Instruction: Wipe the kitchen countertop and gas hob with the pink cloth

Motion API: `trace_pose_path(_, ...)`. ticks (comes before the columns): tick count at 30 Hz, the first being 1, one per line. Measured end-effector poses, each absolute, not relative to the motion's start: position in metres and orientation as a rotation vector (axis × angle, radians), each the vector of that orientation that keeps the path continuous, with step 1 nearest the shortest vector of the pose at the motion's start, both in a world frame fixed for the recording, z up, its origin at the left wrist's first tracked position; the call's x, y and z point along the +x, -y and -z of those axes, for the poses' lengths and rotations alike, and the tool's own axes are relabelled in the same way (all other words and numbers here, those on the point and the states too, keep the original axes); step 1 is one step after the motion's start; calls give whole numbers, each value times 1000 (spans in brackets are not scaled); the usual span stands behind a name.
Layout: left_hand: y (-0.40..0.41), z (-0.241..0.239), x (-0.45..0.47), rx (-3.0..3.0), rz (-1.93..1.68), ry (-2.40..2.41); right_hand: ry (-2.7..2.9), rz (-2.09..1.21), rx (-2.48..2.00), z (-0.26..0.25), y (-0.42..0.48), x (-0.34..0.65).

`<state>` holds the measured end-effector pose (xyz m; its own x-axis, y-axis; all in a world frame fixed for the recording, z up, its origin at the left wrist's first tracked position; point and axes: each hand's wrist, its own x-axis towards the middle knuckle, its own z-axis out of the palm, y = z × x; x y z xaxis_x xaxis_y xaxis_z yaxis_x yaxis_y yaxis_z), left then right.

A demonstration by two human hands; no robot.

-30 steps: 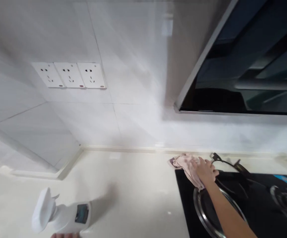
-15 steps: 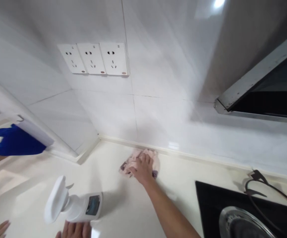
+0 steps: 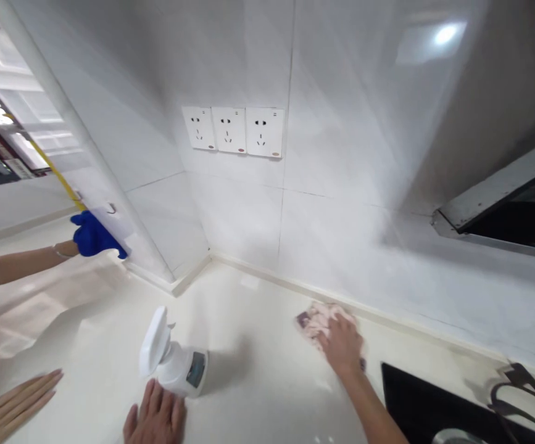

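My right hand [image 3: 342,346] presses a crumpled pale pink cleaning cloth [image 3: 316,320] onto the white countertop, close to the base of the tiled wall. The fingers curl over the cloth and hide part of it. A white spray bottle [image 3: 181,368] with a dark label stands upright at the left. Beside its base, my left hand [image 3: 153,416] lies on the counter with fingers stretched out, holding nothing. The bottle partly covers the fingertips, so I cannot tell whether they touch it.
A co-worker's arm [image 3: 21,262] reaches in from the left with a blue glove or cloth [image 3: 95,235] at its end. Another person's flat hand [image 3: 17,404] rests on the counter. Right are a black cooktop [image 3: 415,401], a cable [image 3: 521,385] and a hood edge [image 3: 493,185].
The cloth and my right hand have slid right along the wall base, nearer the cooktop. The camera view has shifted left, bringing more of the co-worker's arm into sight.
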<state>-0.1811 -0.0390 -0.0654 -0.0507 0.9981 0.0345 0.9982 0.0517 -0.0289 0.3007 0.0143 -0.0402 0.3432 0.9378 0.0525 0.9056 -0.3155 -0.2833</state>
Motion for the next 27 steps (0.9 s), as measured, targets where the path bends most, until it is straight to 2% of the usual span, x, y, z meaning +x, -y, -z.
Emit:
trace_pose_path(4, 41, 64, -175, -2115, 32, 2257, 1268, 16, -2537, 58, 21, 353)
trace_pose_path(8, 44, 60, -170, -2127, 70, 2274, 1181, 43, -2579, 47, -5, 310)
trace_pose_path(14, 50, 55, -165, -2145, 96, 2313, 1656, -134, -2369, 27, -103, 162)
trace_pose_path(19, 55, 55, -164, -2171, 141, 2299, 2135, -339, -1992, 17, -181, 67)
trace_pose_path(23, 58, 55, -164, -2168, 159, 2301, 2374, -460, -1723, 3, -217, 31)
trace_pose_path(27, 56, 54, -165, -2156, 167, 2270, 2413, -491, -1656, -2, -199, 31)
